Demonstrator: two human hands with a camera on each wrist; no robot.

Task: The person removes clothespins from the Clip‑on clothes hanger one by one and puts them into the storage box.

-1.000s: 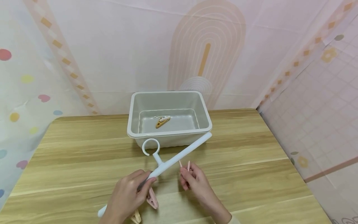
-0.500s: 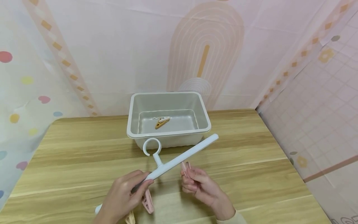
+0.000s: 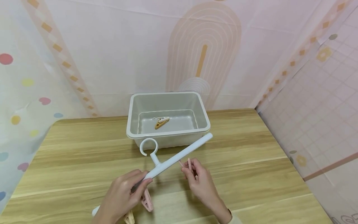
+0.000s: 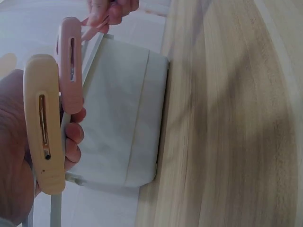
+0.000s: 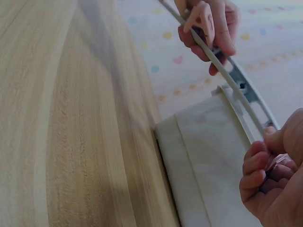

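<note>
My left hand (image 3: 124,193) grips the bar of a pale blue-white clothes hanger (image 3: 176,158), its round hook pointing away and its right end raised toward the bin. Near that hand, a pink clothespin (image 3: 147,201) and a cream clothespin (image 3: 129,217) hang from the hanger; the left wrist view shows the pink clothespin (image 4: 71,97) beside the cream clothespin (image 4: 50,170). My right hand (image 3: 202,183) pinches another pink clothespin (image 3: 190,164) just below the hanger's right half. Its two ends point up toward the bar, standing apart. The fingers cover the rest of it.
Behind the hanger stands a grey plastic bin (image 3: 167,135) on the wooden table (image 3: 257,174). Inside it lie an ochre clothespin (image 3: 160,125) and a whitish clothespin (image 3: 164,119). A patterned cloth backdrop (image 3: 126,56) rises behind the table.
My right hand has turned on its wrist, and the pink clothespin in it now points up with its ends apart. The hanger's right end swung slightly right, then back left.
</note>
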